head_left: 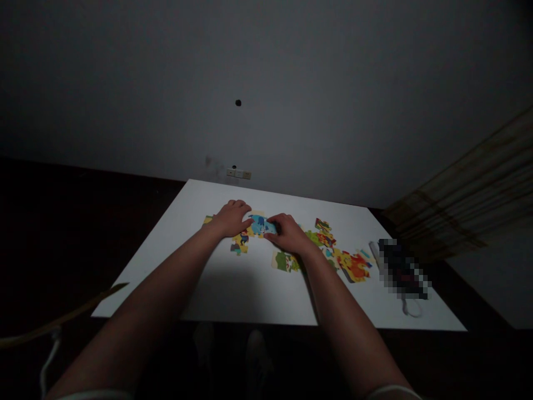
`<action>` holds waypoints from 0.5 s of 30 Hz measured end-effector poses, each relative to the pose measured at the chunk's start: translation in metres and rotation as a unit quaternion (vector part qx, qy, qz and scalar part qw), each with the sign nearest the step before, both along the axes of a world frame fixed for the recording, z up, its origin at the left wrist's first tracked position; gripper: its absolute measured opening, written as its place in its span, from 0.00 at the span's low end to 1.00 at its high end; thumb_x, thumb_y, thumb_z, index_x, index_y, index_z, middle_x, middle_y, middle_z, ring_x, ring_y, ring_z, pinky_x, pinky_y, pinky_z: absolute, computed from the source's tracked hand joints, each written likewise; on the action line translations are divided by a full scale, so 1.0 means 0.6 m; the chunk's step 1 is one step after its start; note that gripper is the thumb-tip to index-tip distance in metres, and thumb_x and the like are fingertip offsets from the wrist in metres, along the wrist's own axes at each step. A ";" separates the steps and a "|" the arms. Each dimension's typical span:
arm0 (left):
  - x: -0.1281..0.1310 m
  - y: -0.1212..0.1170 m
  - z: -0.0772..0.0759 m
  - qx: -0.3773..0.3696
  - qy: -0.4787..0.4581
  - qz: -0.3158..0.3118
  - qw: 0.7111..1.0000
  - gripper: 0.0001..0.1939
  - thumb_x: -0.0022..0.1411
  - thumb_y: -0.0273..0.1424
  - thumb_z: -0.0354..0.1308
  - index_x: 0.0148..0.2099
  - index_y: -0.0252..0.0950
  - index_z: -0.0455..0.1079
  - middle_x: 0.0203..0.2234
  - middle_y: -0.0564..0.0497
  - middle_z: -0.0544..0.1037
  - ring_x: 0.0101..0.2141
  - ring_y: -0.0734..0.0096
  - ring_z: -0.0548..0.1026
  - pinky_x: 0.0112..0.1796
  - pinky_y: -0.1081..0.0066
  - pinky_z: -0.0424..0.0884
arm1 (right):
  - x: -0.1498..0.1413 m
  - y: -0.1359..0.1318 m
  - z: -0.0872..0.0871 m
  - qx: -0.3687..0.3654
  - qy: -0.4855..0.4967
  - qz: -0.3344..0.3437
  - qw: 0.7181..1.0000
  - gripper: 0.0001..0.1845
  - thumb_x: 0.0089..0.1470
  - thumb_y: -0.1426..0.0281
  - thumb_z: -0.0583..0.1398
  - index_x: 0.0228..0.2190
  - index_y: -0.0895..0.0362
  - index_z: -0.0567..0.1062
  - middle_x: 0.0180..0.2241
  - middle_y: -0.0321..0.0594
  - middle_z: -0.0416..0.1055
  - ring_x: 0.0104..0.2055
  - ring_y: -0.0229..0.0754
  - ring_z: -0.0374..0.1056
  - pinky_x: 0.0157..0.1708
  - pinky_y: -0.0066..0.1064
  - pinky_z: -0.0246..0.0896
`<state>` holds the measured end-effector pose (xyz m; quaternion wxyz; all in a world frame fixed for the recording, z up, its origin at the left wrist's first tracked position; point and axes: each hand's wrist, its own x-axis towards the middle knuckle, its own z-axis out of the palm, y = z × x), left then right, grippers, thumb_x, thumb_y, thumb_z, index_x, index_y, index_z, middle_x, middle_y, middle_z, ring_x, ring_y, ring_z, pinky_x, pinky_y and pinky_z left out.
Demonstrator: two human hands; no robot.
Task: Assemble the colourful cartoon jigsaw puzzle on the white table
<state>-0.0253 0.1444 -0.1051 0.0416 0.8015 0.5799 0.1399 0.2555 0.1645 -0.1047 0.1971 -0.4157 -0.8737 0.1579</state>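
Biggest first: 1 pale wall (316, 111) beyond both hands. 1 white tabletop (241, 294) under them. 1 striped curtain (453, 194), far right of the right hand.

Hands: 2. Left hand (233, 218) is laid flat, fingers spread, thumb at the left edge of the blue puzzle section (259, 225). Right hand (287, 232) is curled, thumb and fingertips at that section's right end; can't tell if it pinches or just rests. Blue section sits between the hands.

1 dark item (402, 272), well right of the right hand, pixelated, so any label is unreadable; 1 cord loop (412, 311) on its near side.

Other puzzle groups, exact piece count unclear: 1 orange group (353, 266) right of the right forearm, 1 green-and-red group (325, 239) just right of the right hand, 1 green group (283, 261) nearer than it, 1 yellow group (240, 244) partly under the left hand.

Smallest: 1 socket strip (239, 173), 3 sections, on the wall beyond the hands. Markings too small to read.
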 end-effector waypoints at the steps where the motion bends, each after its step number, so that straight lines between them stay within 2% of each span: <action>1: 0.000 0.000 -0.001 0.001 -0.001 0.000 1.000 0.26 0.77 0.48 0.57 0.67 0.41 0.77 0.67 0.37 0.77 0.65 0.41 0.72 0.67 0.46 0.68 | 0.000 0.000 0.000 -0.002 -0.001 0.002 1.000 0.25 0.60 0.62 0.76 0.57 0.53 0.84 0.54 0.50 0.81 0.57 0.58 0.75 0.62 0.51 0.70; 4: -0.002 0.002 -0.006 0.005 -0.007 0.001 1.000 0.26 0.77 0.49 0.57 0.67 0.42 0.77 0.66 0.38 0.78 0.64 0.42 0.72 0.67 0.45 0.69 | 0.002 0.000 0.002 -0.011 0.002 0.010 1.000 0.24 0.59 0.62 0.76 0.56 0.51 0.86 0.54 0.51 0.81 0.57 0.59 0.75 0.62 0.51 0.69; 8: -0.002 0.002 -0.007 0.000 -0.005 -0.001 1.000 0.26 0.78 0.49 0.56 0.67 0.41 0.77 0.66 0.37 0.77 0.66 0.41 0.72 0.67 0.45 0.69 | 0.004 -0.002 0.007 -0.018 0.010 0.028 0.999 0.28 0.60 0.62 0.75 0.61 0.49 0.86 0.53 0.50 0.80 0.56 0.58 0.74 0.62 0.50 0.68; 15: 0.000 -0.004 0.001 -0.006 0.000 0.004 1.000 0.26 0.78 0.48 0.56 0.68 0.40 0.76 0.68 0.36 0.76 0.66 0.42 0.72 0.68 0.45 0.68 | 0.002 -0.001 0.013 -0.029 0.001 0.041 0.999 0.16 0.63 0.63 0.75 0.52 0.44 0.92 0.51 0.47 0.80 0.53 0.54 0.75 0.60 0.48 0.68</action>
